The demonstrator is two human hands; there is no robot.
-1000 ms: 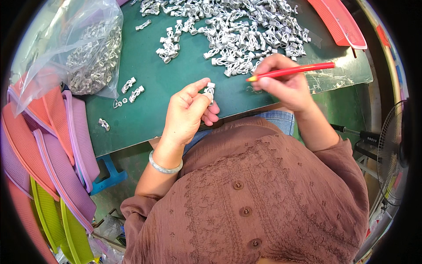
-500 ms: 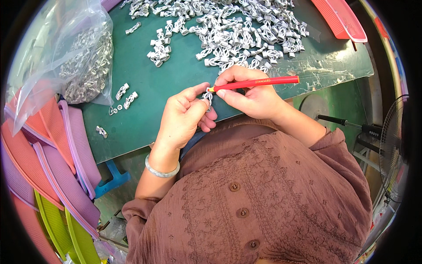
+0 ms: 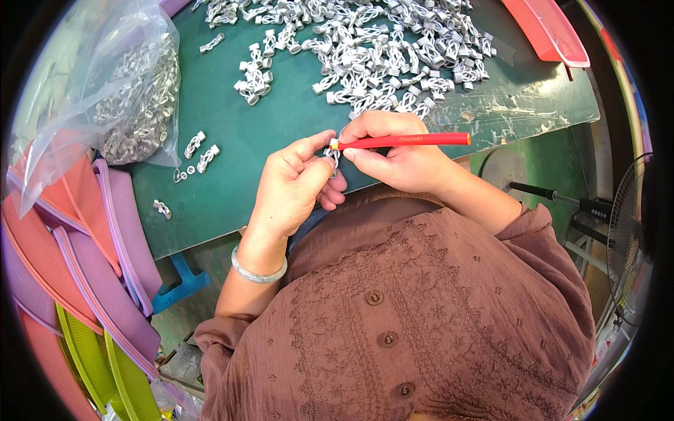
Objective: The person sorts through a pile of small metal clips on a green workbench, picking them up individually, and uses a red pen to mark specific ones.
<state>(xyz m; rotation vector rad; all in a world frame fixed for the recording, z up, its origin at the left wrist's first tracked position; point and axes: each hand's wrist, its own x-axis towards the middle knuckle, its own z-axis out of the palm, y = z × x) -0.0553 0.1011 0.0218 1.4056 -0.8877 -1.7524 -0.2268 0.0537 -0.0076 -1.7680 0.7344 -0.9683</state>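
Note:
Near the table's front edge, my left hand [image 3: 293,181] pinches a small twisted silver-and-white piece [image 3: 334,151] with ribbed silver ends between thumb and fingers. Close by on the right, my right hand [image 3: 397,151] grips a slim red pencil-shaped tool [image 3: 421,139] with a yellowish tip. That tip meets the upper end of the twisted piece, and the tool lies almost level, its back end pointing right. Fingers partly cover the piece, so the exact contact is hidden.
A large pile of similar twisted pieces [image 3: 393,52] spreads over the green table [image 3: 232,182]. More fill a clear plastic bag [image 3: 137,105] at the left, with a few loose pieces nearby. A red basket [image 3: 547,31] sits far right; coloured baskets [image 3: 105,281] stand left, a fan [image 3: 632,238] right.
The red tool has shifted slightly left and tilted flatter, its back end lower. My right hand has moved a little with it; my left hand stays in place with the twisted piece.

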